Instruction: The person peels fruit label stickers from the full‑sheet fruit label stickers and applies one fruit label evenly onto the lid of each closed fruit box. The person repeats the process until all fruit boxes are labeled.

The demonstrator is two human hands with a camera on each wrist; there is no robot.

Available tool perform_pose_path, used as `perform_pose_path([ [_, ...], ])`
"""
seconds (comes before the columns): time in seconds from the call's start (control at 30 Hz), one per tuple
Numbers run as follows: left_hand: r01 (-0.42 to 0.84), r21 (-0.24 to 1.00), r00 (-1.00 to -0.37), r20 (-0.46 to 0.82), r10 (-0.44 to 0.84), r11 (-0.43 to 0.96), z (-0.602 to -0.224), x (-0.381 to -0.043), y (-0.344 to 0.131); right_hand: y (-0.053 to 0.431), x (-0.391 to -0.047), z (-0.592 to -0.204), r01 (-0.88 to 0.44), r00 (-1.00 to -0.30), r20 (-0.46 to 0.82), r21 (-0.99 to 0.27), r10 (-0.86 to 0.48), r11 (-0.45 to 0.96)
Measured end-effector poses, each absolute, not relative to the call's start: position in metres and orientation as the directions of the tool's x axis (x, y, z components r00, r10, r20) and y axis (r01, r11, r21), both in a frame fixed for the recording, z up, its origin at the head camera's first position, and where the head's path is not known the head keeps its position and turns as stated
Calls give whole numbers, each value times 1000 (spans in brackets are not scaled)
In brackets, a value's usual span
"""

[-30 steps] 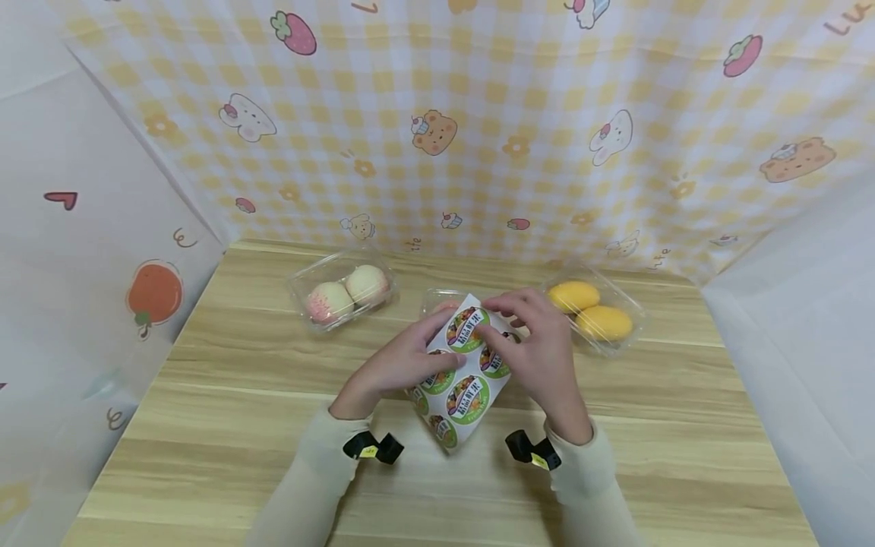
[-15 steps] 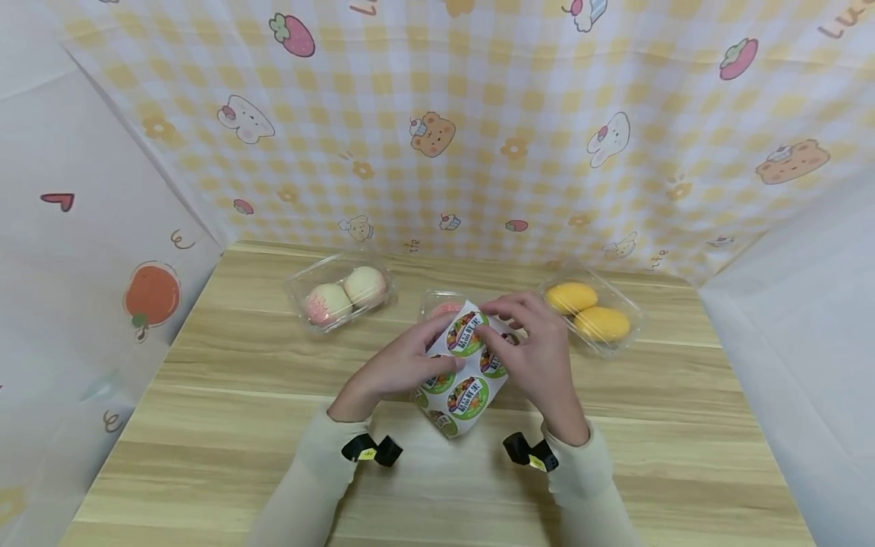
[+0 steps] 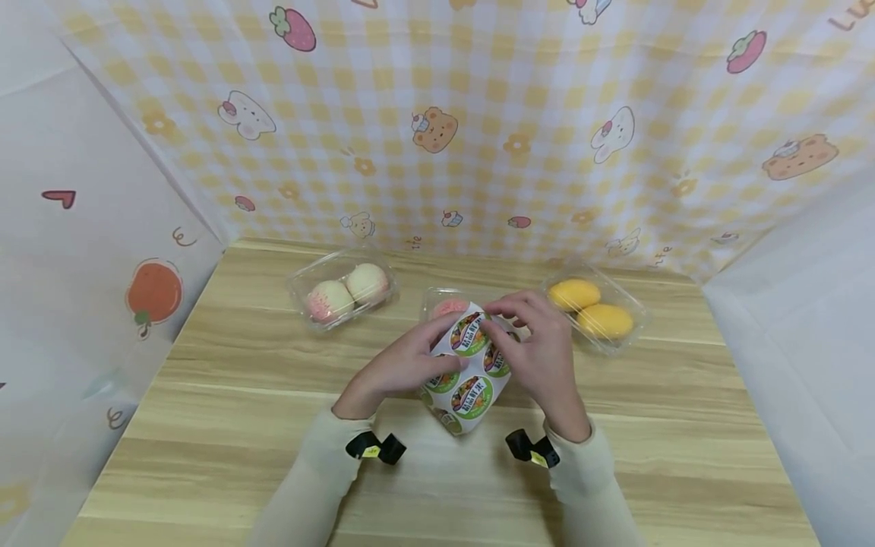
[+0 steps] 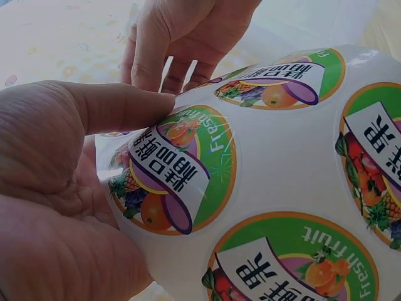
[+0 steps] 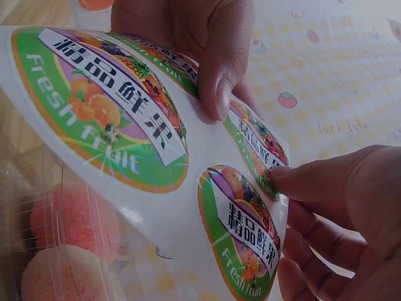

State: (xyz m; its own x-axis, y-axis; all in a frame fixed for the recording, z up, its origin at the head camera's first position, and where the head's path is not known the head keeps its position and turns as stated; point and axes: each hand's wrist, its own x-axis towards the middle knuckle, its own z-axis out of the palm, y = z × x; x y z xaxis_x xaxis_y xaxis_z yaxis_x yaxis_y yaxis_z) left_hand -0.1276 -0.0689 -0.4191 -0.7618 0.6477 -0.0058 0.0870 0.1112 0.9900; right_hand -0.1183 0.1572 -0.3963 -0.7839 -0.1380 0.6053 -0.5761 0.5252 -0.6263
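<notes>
A white sheet of round "Fresh fruit" stickers (image 3: 472, 396) is held up in front of me, bowed into a curve. My left hand (image 3: 405, 360) grips its left side, thumb pressed on the front and fingers behind. At the upper right edge my right hand (image 3: 543, 342) pinches the sheet; in the right wrist view its thumb (image 5: 319, 179) lies on the border of a sticker (image 5: 257, 150), with the other fingers curled behind. Partly hidden behind the sheet stands a clear box with pink peaches (image 5: 72, 219).
On the wooden table (image 3: 225, 425), a clear box (image 3: 301, 285) with two pink-and-cream peaches stands at the back left. Another clear box (image 3: 615, 351) with two yellow mangoes (image 3: 604, 321) is at the back right. A checked cloth (image 3: 478, 175) hangs behind.
The lower corner of the sheet has risen slightly and the sheet bows more. Both hands keep nearly the same place and hold.
</notes>
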Motion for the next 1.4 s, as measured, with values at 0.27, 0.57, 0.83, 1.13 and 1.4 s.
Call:
perform_pose_path([
  [0.27,87,990,-759,-7,651,112,-419,-129,-69,156,-120,-399,-584,-768,626,-600,-134,546],
  [0.57,84,990,-759,-8,651,110,-418,-129,-69,155,-121,-399,-588,-762,635,-596,-127,547],
  [0.83,94,987,-760,-16,649,134,-419,-129,-69,156,-120,-399,-588,-763,634,-597,-129,545],
  [1.13,90,988,-759,-15,651,128,-417,-129,-69,157,-119,-398,-584,-773,621,-616,-130,529],
  [1.4,90,988,-765,-14,643,128,-417,-129,-70,156,-119,-398,-593,-772,615,-609,-159,526],
])
